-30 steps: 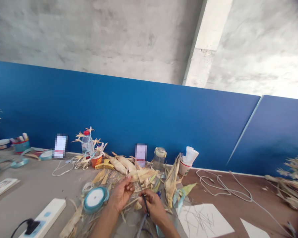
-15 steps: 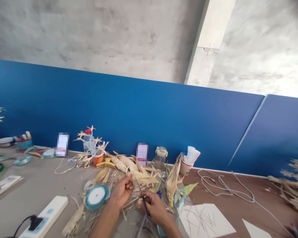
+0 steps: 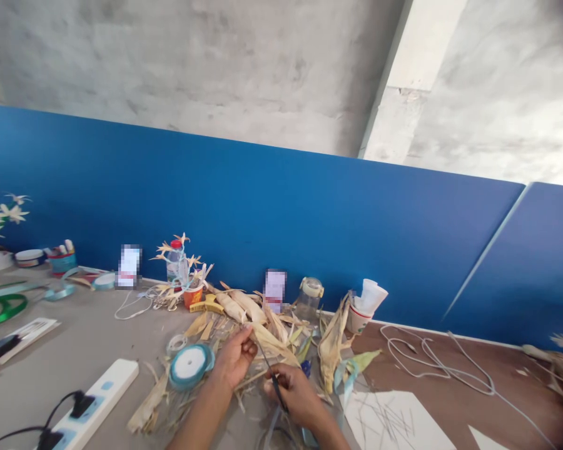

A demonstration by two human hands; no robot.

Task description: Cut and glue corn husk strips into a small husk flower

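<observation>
My left hand (image 3: 237, 357) is closed in a pinch, thumb and forefinger together, over the pile of dried corn husks (image 3: 274, 344). Anything between those fingertips is too small to make out. Wrapped in my right hand (image 3: 293, 392) is a slim dark tool (image 3: 276, 382), its thin tip pointing up and left toward my left fingertips. Its exact kind is unclear. Left of my left wrist lies a spool of teal ribbon (image 3: 189, 367). Whole pale husks (image 3: 246, 307) and a yellow curved object (image 3: 207, 305) sit behind the hands.
A white power strip (image 3: 96, 403) with black plugs stands front left. Along the blue partition (image 3: 244, 212) are two phones, a lidded jar (image 3: 309, 297) and a cup with rolled paper (image 3: 359, 319). On the right lie white paper (image 3: 394, 419) with thin wires and a white cable (image 3: 431, 362).
The view has turned slightly left, so the scene sits further right. Both hands keep nearly the same pose, with the tool still in my right hand.
</observation>
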